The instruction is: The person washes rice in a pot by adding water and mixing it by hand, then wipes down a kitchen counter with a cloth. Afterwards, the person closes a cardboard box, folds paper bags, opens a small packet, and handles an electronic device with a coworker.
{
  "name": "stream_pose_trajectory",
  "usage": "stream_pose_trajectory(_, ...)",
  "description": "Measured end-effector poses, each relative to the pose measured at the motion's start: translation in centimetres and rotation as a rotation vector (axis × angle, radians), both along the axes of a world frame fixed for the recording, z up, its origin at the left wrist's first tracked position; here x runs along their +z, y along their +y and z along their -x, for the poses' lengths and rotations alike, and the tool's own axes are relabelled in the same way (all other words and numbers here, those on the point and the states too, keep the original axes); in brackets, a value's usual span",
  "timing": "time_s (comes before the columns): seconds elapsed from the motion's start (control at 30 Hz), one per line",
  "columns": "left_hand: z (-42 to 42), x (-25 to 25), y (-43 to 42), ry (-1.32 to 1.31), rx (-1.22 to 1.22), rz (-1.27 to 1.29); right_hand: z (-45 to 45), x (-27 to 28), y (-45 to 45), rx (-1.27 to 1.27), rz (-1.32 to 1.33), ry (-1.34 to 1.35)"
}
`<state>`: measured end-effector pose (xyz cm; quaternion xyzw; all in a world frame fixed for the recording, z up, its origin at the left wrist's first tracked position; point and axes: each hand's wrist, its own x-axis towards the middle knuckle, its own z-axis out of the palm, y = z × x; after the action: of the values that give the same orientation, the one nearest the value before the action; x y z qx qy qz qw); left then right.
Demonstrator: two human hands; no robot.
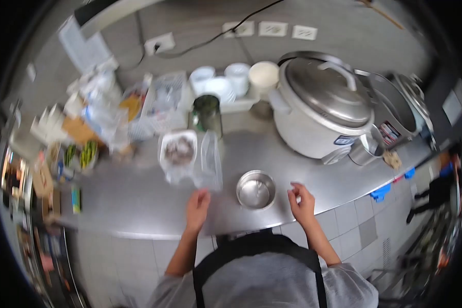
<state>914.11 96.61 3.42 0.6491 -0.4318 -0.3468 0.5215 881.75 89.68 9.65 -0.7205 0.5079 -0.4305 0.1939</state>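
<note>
Both hands are over the front of the steel counter, on either side of a round metal bowl (255, 190). My left hand (197, 209) is blurred, its fingers pointing forward and loosely bent, with nothing visible in them. Just beyond it is a clear plastic lid (209, 159), joined to or lying against a white plastic tub (178, 149) with greyish-brown pieces inside. To the right of the bowl, my right hand (302, 203) is held with thumb and index finger apart, holding nothing. The bowl's shiny inside shows no contents that I can make out.
A big rice cooker (318, 108) with a metal lid stands at the back right, a metal pitcher (367, 146) beside it. Behind the tub are a dark green jar (207, 115), white cups (237, 77) and a white basket (167, 100). Plastic bags (102, 110) crowd the left.
</note>
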Motion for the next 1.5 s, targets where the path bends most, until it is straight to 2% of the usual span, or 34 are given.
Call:
stream_pose_trajectory(0.13, -4.5, 2.7, 0.5, 0.057, 0.042, -0.038, -3.6, -0.5, 3.3, -0.175, -0.082, -0.115)
stream_pose_trajectory(0.23, -7.7, 1.3, 0.5, -0.013, 0.124, 0.124, -5.5, 0.4, 5.0, -0.165, -0.049, 0.026)
stream_pose_trajectory(0.33, -10.6, -0.5, 0.3, -0.053, 0.240, 0.216, -7.2, 1.9, 7.2, -0.207, -0.047, 0.025)
stream_pose_trajectory(0.53, -12.9, -1.3, -1.2, -0.265, 0.262, 0.215, -6.0, 2.1, 11.2, -0.411, -0.108, 0.038)
stream_pose_trajectory(0.63, -12.6, -1.5, -1.4, -0.094, 0.269, 0.142, -5.3, 2.0, 12.6, -0.500, -0.152, 0.017)
stream_pose_trajectory(0.67, -12.6, -1.8, -1.4, -0.109, 0.247, 0.142, -5.2, 2.1, 12.8, -0.519, -0.152, 0.019)
stream_pose_trajectory(0.73, -12.8, -2.4, -1.3, -0.141, 0.223, 0.134, -5.1, 2.4, 12.8, -0.536, -0.149, 0.015)
stream_pose_trajectory(0.83, -12.9, -2.9, -1.5, -0.327, 0.239, 0.181, -5.1, 2.9, 12.4, -0.528, -0.114, 0.018)
stream_pose_trajectory(1.03, -13.0, -3.1, -1.5, -0.263, 0.248, 0.112, -4.5, 3.1, 11.8, -0.529, -0.026, 0.014)
stream_pose_trajectory(1.13, -12.8, -2.9, -1.3, -0.320, 0.266, 0.121, -4.3, 3.2, 12.2, -0.536, -0.026, 0.025)
stream_pose_trajectory(1.33, -12.5, -2.3, -1.2, -0.248, 0.245, 0.185, -4.0, 2.8, 12.6, -0.538, -0.061, 0.004)
stream_pose_trajectory(1.43, -13.2, -4.0, -1.6, -0.240, 0.281, 0.240, -4.1, 3.2, 12.6, -0.540, -0.057, 0.016)
stream_pose_trajectory(1.5, -12.5, -3.2, -1.5, -0.234, 0.276, 0.198, -4.1, 3.4, 12.6, -0.544, -0.043, 0.019)
